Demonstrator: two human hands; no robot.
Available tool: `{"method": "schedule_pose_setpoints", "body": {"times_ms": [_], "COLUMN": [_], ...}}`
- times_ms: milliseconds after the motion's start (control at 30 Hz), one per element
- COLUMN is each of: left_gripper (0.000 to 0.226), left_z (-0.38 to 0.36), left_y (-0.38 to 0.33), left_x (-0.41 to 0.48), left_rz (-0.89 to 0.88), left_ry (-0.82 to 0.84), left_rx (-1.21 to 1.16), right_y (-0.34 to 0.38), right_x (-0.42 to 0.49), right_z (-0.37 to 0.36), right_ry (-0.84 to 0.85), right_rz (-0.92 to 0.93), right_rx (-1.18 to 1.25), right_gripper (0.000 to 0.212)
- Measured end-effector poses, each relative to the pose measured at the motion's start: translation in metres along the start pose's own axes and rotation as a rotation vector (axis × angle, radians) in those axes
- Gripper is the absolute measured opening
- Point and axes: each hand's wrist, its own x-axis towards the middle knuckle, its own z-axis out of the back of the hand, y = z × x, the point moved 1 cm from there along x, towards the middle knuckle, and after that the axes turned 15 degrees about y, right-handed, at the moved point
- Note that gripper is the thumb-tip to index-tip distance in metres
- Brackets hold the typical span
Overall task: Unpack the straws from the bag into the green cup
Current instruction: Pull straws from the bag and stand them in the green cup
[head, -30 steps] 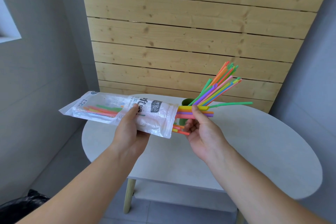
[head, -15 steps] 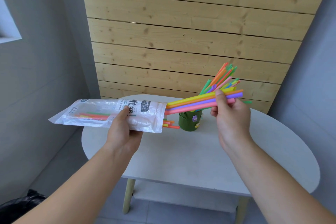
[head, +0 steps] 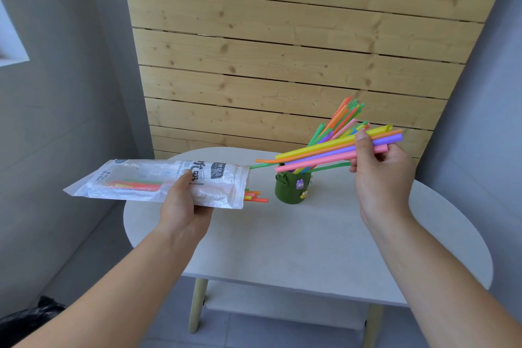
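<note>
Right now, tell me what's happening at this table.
A person is moving straws from a bag into a green cup. The left hand holds the plastic bag level above the table, with several straws left inside and a few ends poking from its open mouth. The right hand grips a small bunch of straws clear of the bag, lying across above the cup. The cup already holds many straws, leaning right.

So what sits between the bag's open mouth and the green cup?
Head view: only straw ends poking from the bag, then bare table before the green cup.
</note>
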Motion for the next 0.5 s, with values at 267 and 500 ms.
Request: {"method": "schedule_pose_setpoints", "body": {"times_ms": [267, 500], "left_gripper": [0.018, 0.016], "left_z": [0.002, 0.000], "left_y": [-0.002, 0.002], "left_x": [0.003, 0.000], "left_rz": [0.000, 0.033], "left_ry": [-0.004, 0.014], "left_rx": [0.004, 0.051], "right_y": [0.005, 0.011], "right_x": [0.005, 0.004], "right_z": [0.009, 0.013], "right_ry": [-0.010, -0.029], "right_rz": [0.035, 0.141], "right_rx": [-0.024, -0.134], "right_gripper": [0.041, 0.037]}}
